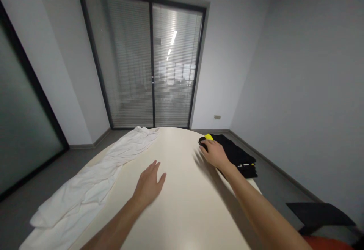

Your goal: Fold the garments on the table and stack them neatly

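Filling lower centre of head view: cream table (pixel 176 212), curved far edge, light sheen near bottom of frame. Grey floor (pixel 99 142) around it, plain pale walls. Dark-framed glazing with blinds (pixel 122 60) upper centre, ceiling lights showing in its right pane. Frosted panel (pixel 22 102) far left, wall socket (pixel 217 117) right of centre. Chair with dark back (pixel 321 213) and red part at lower right, off the table.

White cloth (pixel 93 181), wrinkled, runs along table's left edge from lower left to centre. Folded black clothes (pixel 234 149) stacked at the right edge, yellow patch at their top-left corner. Right hand (pixel 215 154) over that corner, partly blocking the stack; can't tell if it's pinching fabric. Left hand (pixel 149 184) mid-table, spread, thumb out, holding nothing.
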Demonstrator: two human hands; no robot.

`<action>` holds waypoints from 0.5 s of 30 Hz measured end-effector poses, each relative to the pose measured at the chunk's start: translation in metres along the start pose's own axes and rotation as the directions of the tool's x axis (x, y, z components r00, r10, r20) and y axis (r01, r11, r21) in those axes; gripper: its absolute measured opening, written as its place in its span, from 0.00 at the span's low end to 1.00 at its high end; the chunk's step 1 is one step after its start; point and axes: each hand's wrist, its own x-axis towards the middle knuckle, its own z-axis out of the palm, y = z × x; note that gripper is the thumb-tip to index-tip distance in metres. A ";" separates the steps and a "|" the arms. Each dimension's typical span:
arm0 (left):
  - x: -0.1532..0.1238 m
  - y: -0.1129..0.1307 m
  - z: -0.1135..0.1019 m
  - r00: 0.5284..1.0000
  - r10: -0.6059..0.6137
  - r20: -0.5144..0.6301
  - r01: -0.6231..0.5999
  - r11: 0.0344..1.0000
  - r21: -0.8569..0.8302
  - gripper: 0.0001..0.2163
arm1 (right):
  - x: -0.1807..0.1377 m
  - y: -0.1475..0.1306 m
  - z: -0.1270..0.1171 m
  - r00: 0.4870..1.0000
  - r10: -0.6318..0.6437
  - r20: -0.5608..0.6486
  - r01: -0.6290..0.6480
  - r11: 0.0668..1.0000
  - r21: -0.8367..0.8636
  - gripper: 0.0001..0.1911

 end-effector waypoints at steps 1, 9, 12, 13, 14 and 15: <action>0.002 -0.006 -0.003 1.000 -0.016 -0.026 0.017 1.000 0.023 0.28 | -0.006 -0.015 0.004 1.000 -0.024 0.006 0.024 0.998 0.054 0.22; 0.009 -0.072 -0.029 0.938 -0.247 -0.243 0.323 0.877 0.355 0.27 | -0.050 -0.059 0.050 0.994 -0.101 0.038 0.091 0.973 0.214 0.20; 0.010 -0.084 -0.028 0.943 -0.241 -0.231 0.317 0.862 0.396 0.25 | -0.052 -0.055 0.055 0.991 -0.119 0.056 0.102 0.964 0.247 0.19; 0.010 -0.085 -0.028 0.947 -0.225 -0.231 0.304 0.864 0.402 0.24 | -0.053 -0.054 0.056 0.991 -0.123 0.058 0.104 0.960 0.260 0.19; 0.010 -0.084 -0.029 0.949 -0.208 -0.235 0.289 0.869 0.401 0.24 | -0.053 -0.053 0.055 0.990 -0.125 0.059 0.105 0.956 0.273 0.19; 0.010 -0.083 -0.031 0.952 -0.187 -0.242 0.273 0.878 0.393 0.23 | -0.053 -0.053 0.055 0.990 -0.127 0.061 0.105 0.952 0.286 0.20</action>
